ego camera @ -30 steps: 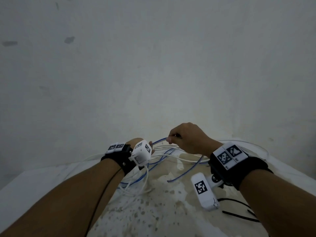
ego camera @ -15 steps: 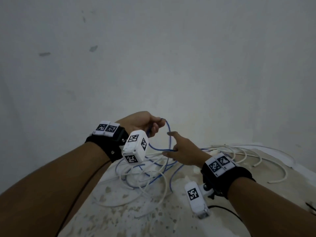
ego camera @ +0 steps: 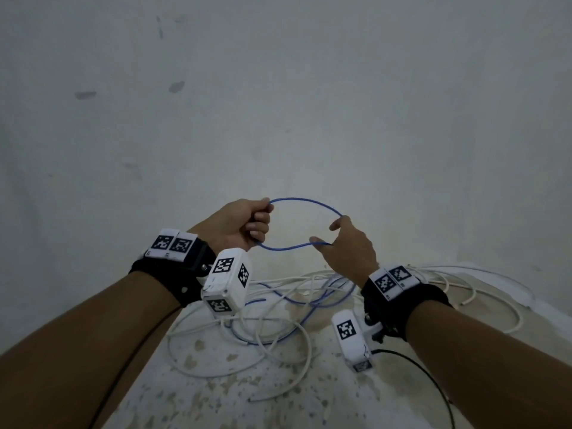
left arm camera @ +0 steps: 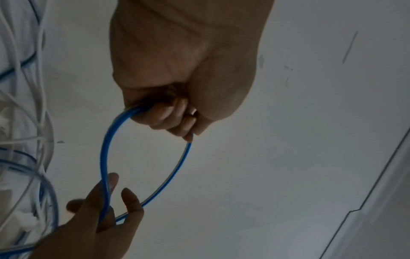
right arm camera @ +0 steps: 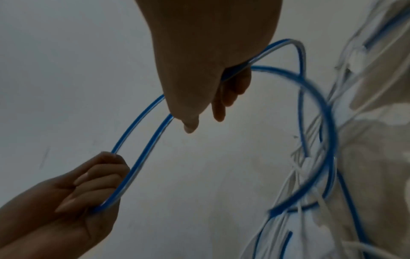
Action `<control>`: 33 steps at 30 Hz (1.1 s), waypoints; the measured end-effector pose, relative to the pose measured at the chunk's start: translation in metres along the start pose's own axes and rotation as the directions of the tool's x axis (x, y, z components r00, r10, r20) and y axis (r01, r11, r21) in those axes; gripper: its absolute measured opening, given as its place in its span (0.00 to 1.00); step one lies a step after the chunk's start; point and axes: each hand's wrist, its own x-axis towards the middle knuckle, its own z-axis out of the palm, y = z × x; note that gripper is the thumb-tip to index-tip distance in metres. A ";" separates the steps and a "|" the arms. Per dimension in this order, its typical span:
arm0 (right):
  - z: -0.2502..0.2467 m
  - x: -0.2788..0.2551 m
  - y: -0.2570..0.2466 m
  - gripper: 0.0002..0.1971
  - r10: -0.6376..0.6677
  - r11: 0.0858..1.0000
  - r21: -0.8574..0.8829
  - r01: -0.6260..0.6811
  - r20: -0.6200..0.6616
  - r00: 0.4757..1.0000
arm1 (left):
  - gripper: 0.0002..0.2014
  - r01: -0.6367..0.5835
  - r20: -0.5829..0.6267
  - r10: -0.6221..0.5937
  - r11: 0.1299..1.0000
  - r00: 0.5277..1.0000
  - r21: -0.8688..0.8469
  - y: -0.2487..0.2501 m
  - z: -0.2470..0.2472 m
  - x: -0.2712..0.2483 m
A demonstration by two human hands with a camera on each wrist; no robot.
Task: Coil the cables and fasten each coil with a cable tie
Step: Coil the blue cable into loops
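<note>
A blue cable forms one open loop in the air between my hands, above the pile. My left hand is a fist that grips both strands where the loop closes; the left wrist view shows its fingers curled round the blue cable. My right hand holds the far side of the loop, thumb up. In the right wrist view the blue cable runs through my right hand and on to the left hand. The rest of it trails down into the tangle.
Several white cables lie tangled with more blue cable on a stained white surface below my hands. A thin black lead runs at the lower right. A plain white wall stands close behind.
Both hands have risen off the pile. The left hand took the blue cable into its fist, and the right hand moved away to the right, which opened the loop wide.
</note>
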 end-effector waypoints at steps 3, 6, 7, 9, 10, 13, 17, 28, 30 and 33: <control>-0.006 -0.002 -0.002 0.19 -0.102 0.991 -0.086 0.106 0.057 0.993 | 0.15 -0.066 -0.199 0.054 0.996 0.979 -0.056 0.002 -0.012 0.009; -0.009 -0.009 0.007 0.25 -0.139 0.971 -0.167 0.169 0.179 0.974 | 0.12 -0.098 -0.307 0.078 0.994 0.948 -0.050 0.000 -0.025 0.016; -0.009 -0.012 0.010 0.26 -0.133 0.965 -0.196 0.177 0.216 0.967 | 0.12 -0.106 -0.324 0.092 0.994 0.942 -0.025 -0.001 -0.027 0.017; -0.007 -0.020 0.014 0.28 -0.142 0.939 -0.276 0.205 0.234 0.962 | 0.10 -0.130 -0.342 0.137 0.991 0.930 0.042 -0.003 -0.032 0.017; -0.006 -0.023 0.014 0.31 -0.164 0.926 -0.303 0.227 0.220 0.962 | 0.10 -0.140 -0.350 0.164 0.986 0.922 0.095 -0.004 -0.033 0.016; -0.004 -0.027 0.013 0.34 -0.189 0.935 -0.266 0.236 0.190 0.963 | 0.08 -0.149 -0.394 0.233 0.962 0.889 0.231 -0.004 -0.044 0.013; -0.004 -0.027 0.036 0.32 -0.173 0.920 -0.316 0.232 0.203 0.964 | 0.06 -0.096 -0.430 0.228 0.947 0.874 0.308 -0.005 -0.069 0.006; -0.019 -0.035 0.053 0.11 0.216 0.939 -0.303 -0.160 0.160 0.963 | 0.09 -0.128 -0.393 0.295 0.908 0.871 0.398 -0.013 -0.082 0.006; -0.022 -0.027 0.040 0.10 0.351 0.904 0.171 -0.392 0.228 0.908 | 0.09 -0.139 -0.391 0.315 0.898 0.865 0.418 -0.008 -0.084 0.010; -0.026 -0.018 0.019 0.10 0.533 0.319 0.783 -0.534 0.318 0.784 | 0.09 -0.098 -0.351 0.287 0.878 0.891 0.469 -0.019 -0.086 0.017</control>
